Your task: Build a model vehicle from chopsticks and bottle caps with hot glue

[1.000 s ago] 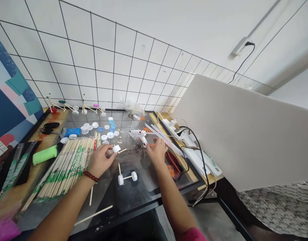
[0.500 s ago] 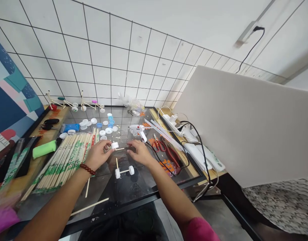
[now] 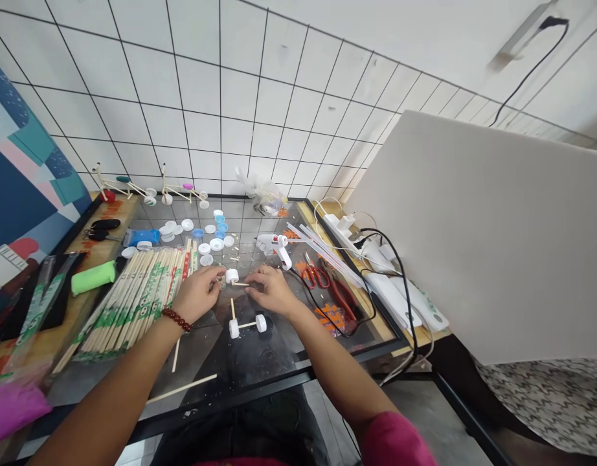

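Note:
A small white cap wheel (image 3: 232,276) with a short wooden stick (image 3: 239,283) sits between my hands. My right hand (image 3: 269,288) pinches the free end of that stick. Just left of the wheel is my left hand (image 3: 199,295), fingers curled, with a small gap to the wheel; whether anything is between its fingertips is too small to tell. Nearer to me on the dark glass top stands an axle (image 3: 247,325) with a white wheel at each end and a short stick rising beside the left wheel.
Wrapped chopsticks (image 3: 128,301) lie at the left, loose caps (image 3: 217,244) behind my hands. A glue gun (image 3: 275,246), red-handled scissors (image 3: 318,275) and red pliers (image 3: 344,298) are at the right. A loose stick (image 3: 184,387) lies near the front edge.
My left hand has come away from the white wheel. My right fingers have closed on the stick's end. The whole view has shifted slightly.

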`<state>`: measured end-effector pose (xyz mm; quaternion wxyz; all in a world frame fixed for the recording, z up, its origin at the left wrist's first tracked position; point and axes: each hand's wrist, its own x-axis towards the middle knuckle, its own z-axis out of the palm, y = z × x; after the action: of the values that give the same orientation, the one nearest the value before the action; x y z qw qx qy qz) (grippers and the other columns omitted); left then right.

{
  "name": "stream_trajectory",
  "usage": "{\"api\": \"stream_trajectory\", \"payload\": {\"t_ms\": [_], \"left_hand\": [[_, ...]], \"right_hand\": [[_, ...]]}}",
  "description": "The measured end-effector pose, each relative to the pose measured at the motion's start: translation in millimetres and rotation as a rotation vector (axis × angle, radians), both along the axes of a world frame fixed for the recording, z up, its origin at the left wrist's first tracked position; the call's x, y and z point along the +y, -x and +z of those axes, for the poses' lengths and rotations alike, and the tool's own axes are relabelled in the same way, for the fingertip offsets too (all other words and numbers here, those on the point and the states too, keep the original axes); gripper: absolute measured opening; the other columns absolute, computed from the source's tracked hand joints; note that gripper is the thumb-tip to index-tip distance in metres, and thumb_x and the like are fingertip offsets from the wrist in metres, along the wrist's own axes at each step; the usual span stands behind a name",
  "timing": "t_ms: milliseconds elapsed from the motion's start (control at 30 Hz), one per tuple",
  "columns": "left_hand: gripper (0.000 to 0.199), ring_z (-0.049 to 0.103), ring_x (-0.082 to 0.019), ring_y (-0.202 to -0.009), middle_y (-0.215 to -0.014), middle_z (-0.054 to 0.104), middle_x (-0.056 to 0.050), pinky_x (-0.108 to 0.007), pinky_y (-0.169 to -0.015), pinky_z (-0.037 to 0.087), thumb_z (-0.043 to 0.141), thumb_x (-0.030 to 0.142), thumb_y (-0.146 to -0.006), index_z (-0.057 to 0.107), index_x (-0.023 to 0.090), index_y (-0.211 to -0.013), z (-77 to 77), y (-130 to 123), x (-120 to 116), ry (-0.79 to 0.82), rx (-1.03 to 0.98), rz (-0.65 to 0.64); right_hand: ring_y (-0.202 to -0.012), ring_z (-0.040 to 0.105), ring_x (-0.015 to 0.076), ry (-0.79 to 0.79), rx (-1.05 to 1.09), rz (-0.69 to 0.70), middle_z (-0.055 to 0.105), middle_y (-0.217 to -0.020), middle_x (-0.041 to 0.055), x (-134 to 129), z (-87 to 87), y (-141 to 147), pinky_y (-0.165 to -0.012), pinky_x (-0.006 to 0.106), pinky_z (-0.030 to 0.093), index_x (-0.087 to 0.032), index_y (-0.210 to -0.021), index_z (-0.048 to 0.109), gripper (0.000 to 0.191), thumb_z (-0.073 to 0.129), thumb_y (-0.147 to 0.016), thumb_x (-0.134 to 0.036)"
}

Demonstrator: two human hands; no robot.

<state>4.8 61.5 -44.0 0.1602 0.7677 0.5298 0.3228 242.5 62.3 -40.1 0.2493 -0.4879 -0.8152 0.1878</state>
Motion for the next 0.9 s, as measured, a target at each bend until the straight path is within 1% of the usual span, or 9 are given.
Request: {"api": "stream_trajectory", "payload": {"t_ms": [167,233,333,433,500,633,733,800,900], "left_hand": [[0.027,0.069,-0.023,-0.084,-0.102,0.074,-0.008,-0.033,-0.069,0.054,0.053,0.021,-0.086,0.074,0.022,-0.102,14.7,2,-8,-0.005,0.019,0.007],[0.025,0.067,-0.023,-0.092,-0.103,0.072,-0.007,-0.033,-0.076,0.054,0.052,0.018,-0.088,0.076,0.023,-0.096,26.0,2,-14,-0.058,0.062,-0.116],[0.039,0.062,-0.022,-0.097,-0.099,0.068,-0.006,-0.032,-0.078,0.050,0.046,0.003,-0.088,0.078,0.026,-0.092,39.9,-2,-24,-0.134,0.231,-0.397],[0.047,0.060,-0.023,-0.093,-0.093,0.066,-0.006,-0.033,-0.075,0.048,0.047,-0.006,-0.083,0.079,0.027,-0.093,43.7,-9,-31,-0.120,0.420,-0.503],[0.045,0.060,-0.024,-0.092,-0.095,0.066,-0.006,-0.035,-0.075,0.048,0.050,-0.006,-0.083,0.079,0.027,-0.092,42.1,-12,-34,-0.114,0.486,-0.533],[0.034,0.062,-0.025,-0.095,-0.101,0.067,-0.008,-0.039,-0.077,0.049,0.053,-0.001,-0.088,0.076,0.024,-0.084,38.0,-14,-33,-0.133,0.535,-0.532],[0.035,0.063,-0.025,-0.095,-0.102,0.068,-0.008,-0.038,-0.078,0.050,0.051,-0.004,-0.085,0.073,0.023,-0.085,37.6,-14,-33,-0.130,0.550,-0.505],[0.035,0.064,-0.025,-0.097,-0.108,0.070,-0.008,-0.039,-0.081,0.051,0.050,-0.004,-0.084,0.072,0.022,-0.091,38.8,-13,-32,-0.157,0.545,-0.442],[0.028,0.066,-0.026,-0.097,-0.106,0.072,-0.009,-0.039,-0.082,0.052,0.046,0.008,-0.095,0.070,0.021,-0.100,42.0,-11,-30,-0.208,0.410,-0.266]], "right_hand": [[-0.085,0.066,0.0180,-0.049,0.156,0.043,0.073,-0.090,0.0020,-1,7.8,-12,-0.082,0.031,0.046,-0.021,-0.093,0.076,0.007,0.071,-0.087,-0.020],[-0.079,0.065,0.0166,-0.057,0.222,0.081,0.072,-0.084,0.0009,-2,9.7,-15,-0.078,0.029,0.047,-0.020,-0.087,0.074,0.006,0.069,-0.089,-0.021],[-0.075,0.064,0.0156,-0.062,0.279,0.102,0.072,-0.080,0.0008,-3,10.7,-15,-0.074,0.028,0.047,-0.020,-0.084,0.074,0.008,0.068,-0.089,-0.021],[-0.073,0.064,0.0149,-0.055,0.288,0.071,0.071,-0.078,0.0004,-3,10.2,-13,-0.073,0.027,0.047,-0.020,-0.083,0.075,0.008,0.069,-0.088,-0.019],[-0.072,0.064,0.0147,-0.046,0.279,0.053,0.071,-0.077,-0.0001,-3,9.7,-12,-0.073,0.027,0.047,-0.020,-0.082,0.075,0.008,0.069,-0.087,-0.018],[-0.075,0.065,0.0149,-0.037,0.272,0.061,0.073,-0.081,0.0005,-3,9.5,-13,-0.075,0.027,0.048,-0.020,-0.083,0.075,0.007,0.069,-0.088,-0.019],[-0.076,0.066,0.0152,-0.056,0.245,0.073,0.074,-0.083,0.0008,-3,10.7,-15,-0.076,0.027,0.048,-0.021,-0.085,0.075,0.007,0.069,-0.088,-0.019],[-0.078,0.066,0.0158,-0.095,0.209,0.073,0.074,-0.083,0.0010,-3,11.6,-16,-0.077,0.028,0.047,-0.021,-0.086,0.074,0.007,0.068,-0.089,-0.019],[-0.078,0.066,0.0164,-0.165,0.219,0.053,0.073,-0.083,0.0018,-3,11.7,-16,-0.075,0.028,0.045,-0.021,-0.091,0.074,0.008,0.066,-0.092,-0.022]]}}
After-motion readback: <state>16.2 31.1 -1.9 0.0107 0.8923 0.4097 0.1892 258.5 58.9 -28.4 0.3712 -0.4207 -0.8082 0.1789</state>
